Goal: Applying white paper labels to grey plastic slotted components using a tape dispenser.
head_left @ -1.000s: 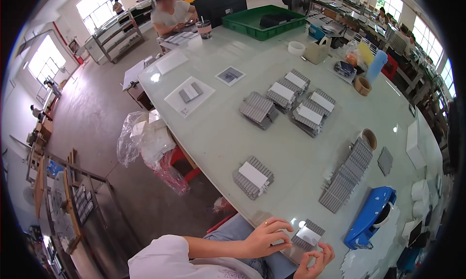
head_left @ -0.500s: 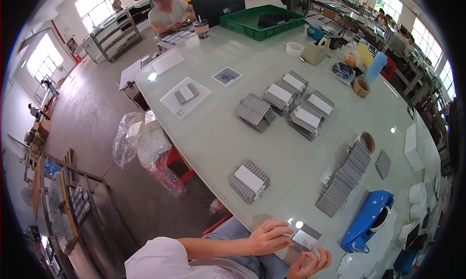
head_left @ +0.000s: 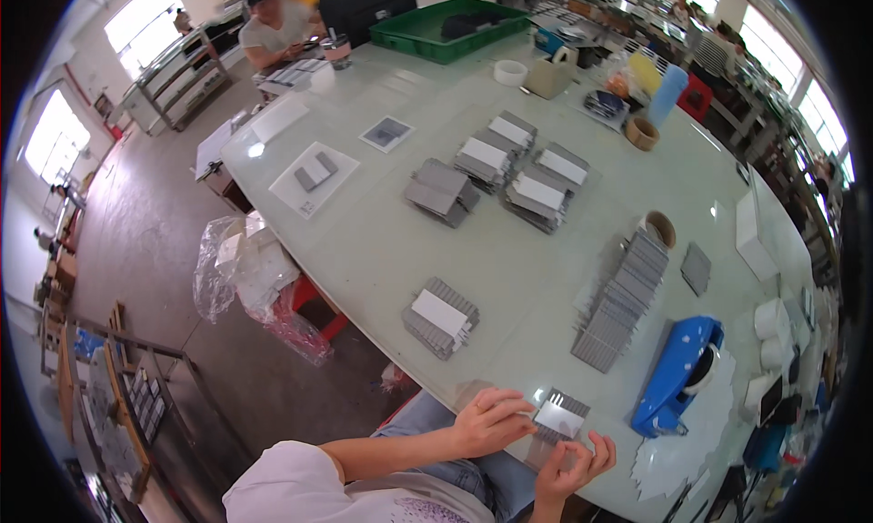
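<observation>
A small grey ribbed stack with a white rectangle on top [head_left: 562, 416] lies at the table's near edge. At its left side is my left hand [head_left: 491, 423], fingers bent and pointing right, the tips drawn together. Close to its lower right corner, my right hand [head_left: 573, 464] has thumb and forefinger curled together and other fingers raised. Anything thin pinched in either hand is too small or clear to make out. A similar grey stack with a white strip [head_left: 441, 314] sits farther left. To the right stands a blue tape dispenser [head_left: 668, 382].
A long row of overlapping grey pieces [head_left: 623, 296] lies beyond the dispenser. Several more stacks [head_left: 536, 196] sit mid-table. Rolls of tape [head_left: 642, 134], a green tray [head_left: 400, 41] and a monitor [head_left: 368, 12] stand farther off. Another person [head_left: 277, 36] sits at the far left.
The whole view has shifted, so the table's things appear higher and farther left. Both hands stay beside the small stack, with only slight finger movement.
</observation>
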The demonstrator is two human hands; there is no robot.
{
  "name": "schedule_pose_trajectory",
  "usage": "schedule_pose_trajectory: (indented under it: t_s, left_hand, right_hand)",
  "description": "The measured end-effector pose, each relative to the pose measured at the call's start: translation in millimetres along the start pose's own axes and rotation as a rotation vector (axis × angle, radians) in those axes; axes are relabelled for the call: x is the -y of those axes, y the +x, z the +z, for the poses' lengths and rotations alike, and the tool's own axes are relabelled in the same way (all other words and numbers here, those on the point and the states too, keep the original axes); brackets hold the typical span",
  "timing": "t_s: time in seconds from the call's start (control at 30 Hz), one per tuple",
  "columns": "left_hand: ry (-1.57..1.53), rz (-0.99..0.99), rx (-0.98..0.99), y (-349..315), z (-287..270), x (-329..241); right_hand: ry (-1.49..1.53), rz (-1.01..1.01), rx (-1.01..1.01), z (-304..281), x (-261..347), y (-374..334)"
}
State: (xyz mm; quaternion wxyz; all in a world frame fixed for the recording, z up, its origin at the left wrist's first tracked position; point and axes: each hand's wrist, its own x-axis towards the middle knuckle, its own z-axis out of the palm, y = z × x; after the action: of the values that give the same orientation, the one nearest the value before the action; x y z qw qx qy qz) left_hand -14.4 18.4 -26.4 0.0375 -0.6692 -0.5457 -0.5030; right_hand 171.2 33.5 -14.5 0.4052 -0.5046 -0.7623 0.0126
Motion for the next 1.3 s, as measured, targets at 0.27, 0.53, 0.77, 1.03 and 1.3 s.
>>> schedule_pose_trajectory:
  t_s: [0.27,0.53,0.77,1.03,1.3]
  left_hand:
    - [0.054,0.006,-0.013,0.3,0.8,2.8]
    - [0.053,0.003,-0.006,-2.3,-1.6,-2.1]
    - [0.063,0.005,-0.009,1.1,1.1,-0.9]
    - [0.063,-0.023,-0.018,2.1,-1.0,-1.0]
    - [0.016,-0.001,-0.012,-1.2,2.4,-1.6]
  right_hand:
    - [0.085,0.021,0.012,1.2,1.7,2.0]
    - [0.066,0.036,0.0,-2.2,5.1,0.3]
    - [0.08,0.023,0.008,2.4,0.9,-2.0]
    - [0.108,0.039,0.045,2.5,0.9,1.6]
    - [0.061,-0.055,-0.026,-5.8,8.2,11.9]
